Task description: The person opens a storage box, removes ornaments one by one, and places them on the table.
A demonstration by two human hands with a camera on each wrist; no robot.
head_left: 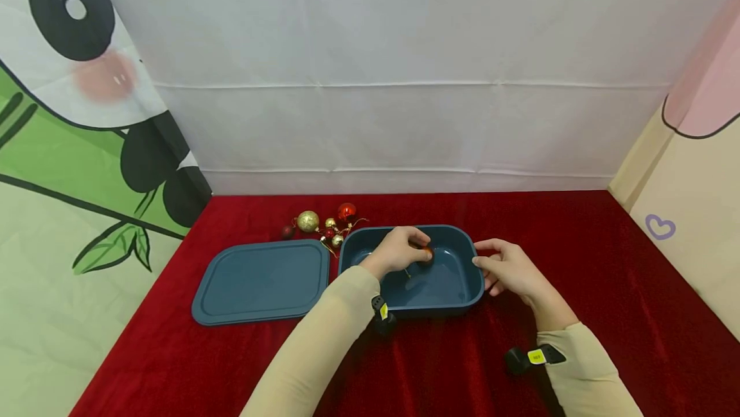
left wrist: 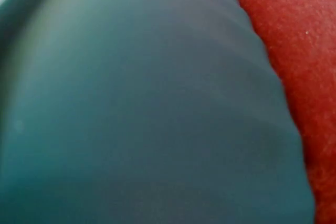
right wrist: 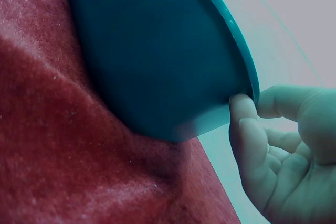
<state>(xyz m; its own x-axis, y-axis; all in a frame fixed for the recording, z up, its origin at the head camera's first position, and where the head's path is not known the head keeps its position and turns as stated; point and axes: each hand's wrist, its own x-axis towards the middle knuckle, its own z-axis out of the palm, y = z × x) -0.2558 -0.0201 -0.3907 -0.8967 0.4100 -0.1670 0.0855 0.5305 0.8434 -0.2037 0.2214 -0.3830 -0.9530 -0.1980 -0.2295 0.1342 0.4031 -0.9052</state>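
Observation:
An open blue rectangular box (head_left: 445, 306) stands on the red cloth. My left hand (head_left: 396, 251) reaches down into it, fingertips around a small reddish Christmas bauble (head_left: 426, 256). A thin gold string (head_left: 408, 273) shows just below that hand. At the box's right end, my right hand (head_left: 511, 269) pinches the rim between thumb and finger; the right wrist view shows the fingertips (right wrist: 242, 107) right at the rim's corner. The left wrist view holds only the box's outer wall (left wrist: 157, 103) and cloth, with the left fingers hidden.
The matching blue lid (head_left: 260, 282) lies flat left of the box. Behind them sits a cluster of ornaments, with a gold glitter ball (head_left: 308, 221), a shiny red ball (head_left: 347, 212) and several smaller ones. A white fabric wall (head_left: 405, 128) rises along the table's back edge.

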